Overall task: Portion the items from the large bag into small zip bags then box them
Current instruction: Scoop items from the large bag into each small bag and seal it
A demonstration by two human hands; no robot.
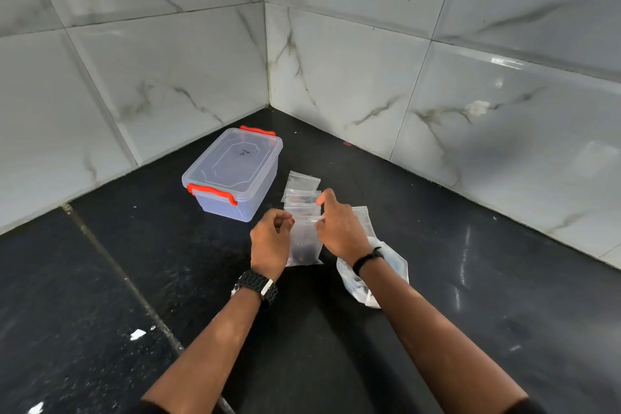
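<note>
Both hands are on one small zip bag point(304, 242), held upright over the black countertop point(100, 279), just in front and to the right of the plastic box point(232, 175). Left hand point(270, 240) has fingers curled and pinches the bag's top left edge. Right hand point(339, 227) pinches the top right edge at the zip strip, fingers bent over it. The bag is clear, rectangular and slightly wrinkled, with something dark showing in the lower half; can't tell whether that's contents or the counter showing through. Can't tell if the zip is closed either.

The box is translucent with its lid point(240, 158) on. Red-orange clips point(211, 193) sit at the near end and the far end, and there's a small handwritten mark on the lid top. It sits diagonally, near the wall corner.

A stack of small zip bags point(302, 190) lies flat on the counter just right of the box, overlapping like shingles and partly hidden behind the right hand. All are clear and look flat. One more clear bag point(364, 222) pokes out right of the right hand, farther from the box.

The large bag point(386, 265) is crumpled clear-white plastic on the counter, well right of the box and nearer the person, partly under the right wrist. Its contents are not readable.

Left wrist wears a black watch point(257, 286) and right wrist a thin black band point(368, 259). Walls are grey marble-look tiles point(336, 70).
</note>
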